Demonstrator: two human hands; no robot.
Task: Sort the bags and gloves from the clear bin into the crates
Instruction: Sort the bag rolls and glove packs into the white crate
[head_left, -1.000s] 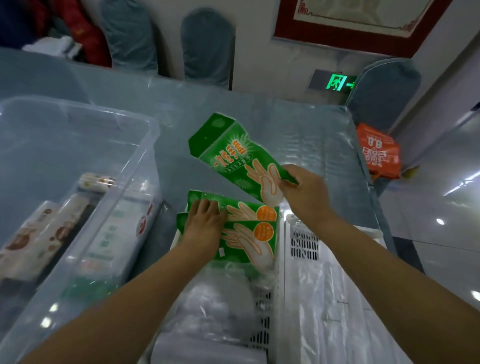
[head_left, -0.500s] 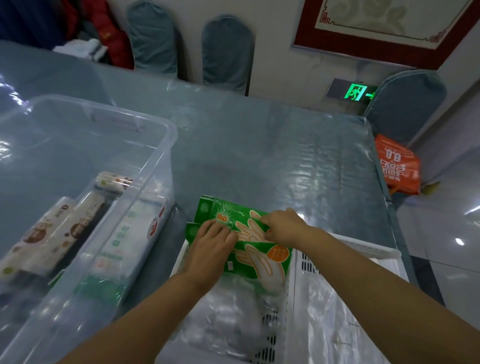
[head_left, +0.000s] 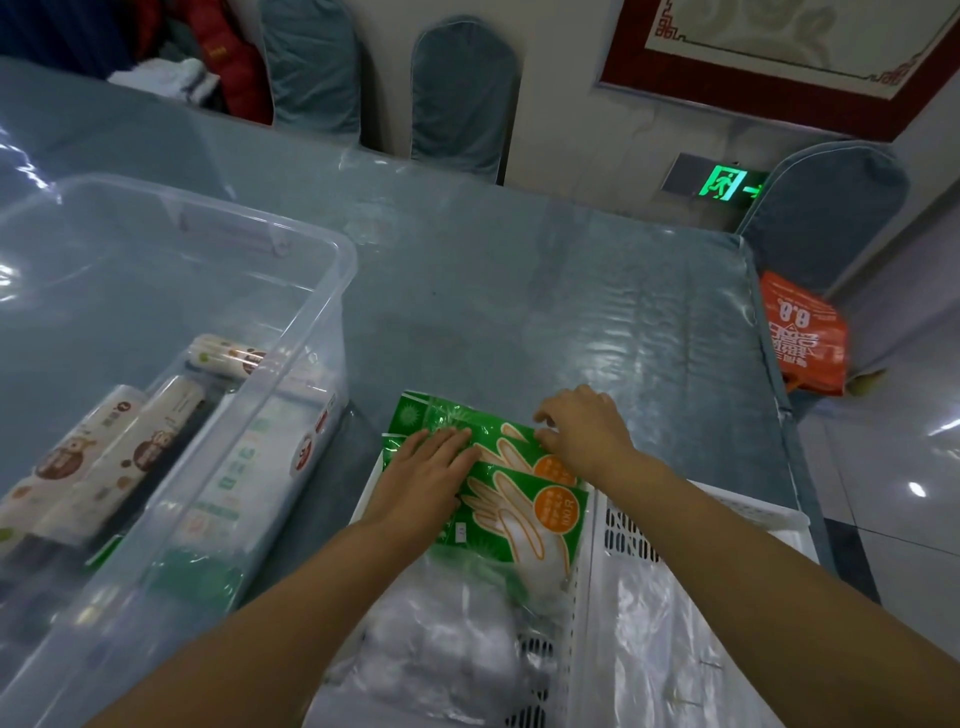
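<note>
Several green glove packs (head_left: 540, 512) lie stacked at the far end of the left white crate (head_left: 363, 501). My left hand (head_left: 426, 478) presses flat on the stack's left side, holding nothing. At the right edge of the top green glove pack (head_left: 496, 441), the curled fingers of my right hand (head_left: 587, 431) pinch it. Clear plastic bags (head_left: 441, 639) fill the near part of this crate. The right white crate (head_left: 675, 519) holds more clear bags. The clear bin (head_left: 332, 312) on the left contains rolls of bags (head_left: 156, 431) and other packs.
The table (head_left: 519, 312) has a shiny plastic cover and ends at the right beside a tiled floor. An orange bag (head_left: 802, 332) sits on a covered chair (head_left: 826, 208) at the far right. More covered chairs (head_left: 462, 98) stand behind the table.
My right hand has brought a raised green glove pack down onto the stack in the left crate. My left hand stayed pressed on the stack.
</note>
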